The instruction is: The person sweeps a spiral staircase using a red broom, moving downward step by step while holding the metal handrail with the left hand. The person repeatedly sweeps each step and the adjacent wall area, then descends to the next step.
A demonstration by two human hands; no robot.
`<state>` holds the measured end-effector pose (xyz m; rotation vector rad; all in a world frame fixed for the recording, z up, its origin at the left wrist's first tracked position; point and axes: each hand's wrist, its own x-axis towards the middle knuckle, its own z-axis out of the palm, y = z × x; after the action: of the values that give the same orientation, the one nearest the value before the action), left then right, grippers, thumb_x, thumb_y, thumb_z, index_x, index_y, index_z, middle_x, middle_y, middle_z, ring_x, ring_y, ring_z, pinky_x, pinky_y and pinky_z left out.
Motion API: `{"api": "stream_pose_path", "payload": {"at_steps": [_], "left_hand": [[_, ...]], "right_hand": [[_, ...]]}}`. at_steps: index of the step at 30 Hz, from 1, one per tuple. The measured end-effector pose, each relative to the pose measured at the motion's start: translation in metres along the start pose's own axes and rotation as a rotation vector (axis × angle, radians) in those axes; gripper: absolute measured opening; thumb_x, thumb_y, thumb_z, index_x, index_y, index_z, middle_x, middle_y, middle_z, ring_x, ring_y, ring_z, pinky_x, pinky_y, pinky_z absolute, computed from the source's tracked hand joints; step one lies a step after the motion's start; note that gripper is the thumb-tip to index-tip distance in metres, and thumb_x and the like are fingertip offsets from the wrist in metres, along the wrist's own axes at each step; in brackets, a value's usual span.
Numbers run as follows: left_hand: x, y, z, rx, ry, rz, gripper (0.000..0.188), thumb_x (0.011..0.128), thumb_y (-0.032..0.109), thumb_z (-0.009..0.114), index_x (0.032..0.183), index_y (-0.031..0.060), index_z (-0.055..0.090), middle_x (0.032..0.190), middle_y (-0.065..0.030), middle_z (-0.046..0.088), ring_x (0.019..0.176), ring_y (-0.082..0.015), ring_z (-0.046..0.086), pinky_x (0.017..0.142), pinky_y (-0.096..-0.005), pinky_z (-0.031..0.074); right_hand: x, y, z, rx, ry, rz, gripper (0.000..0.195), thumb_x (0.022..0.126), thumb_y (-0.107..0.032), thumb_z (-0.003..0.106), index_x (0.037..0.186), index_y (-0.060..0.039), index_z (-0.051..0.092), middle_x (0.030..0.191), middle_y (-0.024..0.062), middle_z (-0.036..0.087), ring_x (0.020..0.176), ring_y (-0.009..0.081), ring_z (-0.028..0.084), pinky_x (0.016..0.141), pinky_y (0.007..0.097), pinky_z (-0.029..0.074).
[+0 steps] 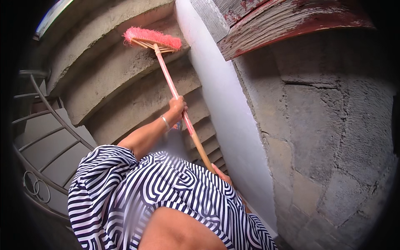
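A long-handled broom (168,76) with pink bristles (152,35) lies diagonally across my view, its head over the concrete steps near the white wall at the top. My left hand (177,105), with a silver bangle at the wrist, is closed around the pink part of the handle about midway. Lower down, my right hand (221,175) is at the bare wooden end of the handle; the striped shirt partly hides it, and its fingers show only in part. Whether the bristles touch the step cannot be told.
Concrete steps (103,76) run down beneath me. A metal railing (59,120) stands at the left. At the right are a low white wall (231,118), a rough stone-block surface (312,125) and a weathered wooden beam (281,26) with peeling red paint.
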<state>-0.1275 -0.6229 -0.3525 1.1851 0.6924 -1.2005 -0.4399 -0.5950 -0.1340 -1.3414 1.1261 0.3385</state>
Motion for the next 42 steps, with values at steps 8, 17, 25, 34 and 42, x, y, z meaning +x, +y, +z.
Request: {"api": "stream_pose_path", "payload": {"at_steps": [8,17,25,34,42], "left_hand": [[0.021,0.019,0.004,-0.042,-0.01,0.004,0.009,0.086,0.011,0.046,0.079,0.0108,0.04,0.054,0.0016,0.035,0.04,-0.0111,0.034,0.036,-0.029,0.031],[0.038,0.062,0.02,-0.146,-0.084,0.105,0.012,0.086,0.015,0.049,0.076,0.0113,0.045,0.054,0.0039,0.036,0.041,-0.0098,0.035,0.041,-0.0285,0.033],[-0.003,0.008,0.011,-0.091,-0.083,0.022,0.01,0.084,0.009,0.048,0.079,0.0083,0.04,0.054,0.0018,0.035,0.041,-0.0103,0.035,0.037,-0.0272,0.032],[0.005,0.01,0.016,-0.163,-0.155,-0.043,0.011,0.084,0.007,0.048,0.075,0.0094,0.041,0.055,0.0017,0.038,0.042,-0.011,0.038,0.038,-0.026,0.035],[0.076,0.064,-0.021,0.096,0.175,0.145,0.015,0.085,0.013,0.053,0.075,0.0031,0.049,0.055,-0.0053,0.049,0.042,-0.017,0.052,0.034,-0.0318,0.041]], "right_hand": [[0.027,-0.032,0.004,0.003,-0.01,0.054,0.054,0.092,-0.018,0.056,0.142,-0.01,0.036,0.076,0.0005,0.053,0.066,0.0047,0.043,0.06,0.0194,0.038],[0.062,-0.055,-0.009,-0.267,0.068,-0.175,0.05,0.091,-0.017,0.054,0.139,-0.0135,0.041,0.065,0.0059,0.053,0.055,0.0121,0.049,0.057,0.0293,0.045],[0.0,-0.005,-0.001,-0.132,0.093,-0.071,0.049,0.092,-0.013,0.053,0.138,-0.0061,0.04,0.126,0.0127,0.057,0.106,0.0099,0.055,0.087,0.0232,0.043],[0.013,0.0,-0.004,-0.167,0.149,-0.162,0.05,0.09,-0.016,0.056,0.138,-0.0108,0.042,0.108,0.0176,0.063,0.098,0.0127,0.059,0.086,0.026,0.044],[0.07,-0.123,0.023,-0.652,0.006,-0.094,0.052,0.09,-0.015,0.053,0.139,-0.0134,0.039,0.077,0.0176,0.058,0.068,0.0257,0.056,0.066,0.0345,0.046]]}}
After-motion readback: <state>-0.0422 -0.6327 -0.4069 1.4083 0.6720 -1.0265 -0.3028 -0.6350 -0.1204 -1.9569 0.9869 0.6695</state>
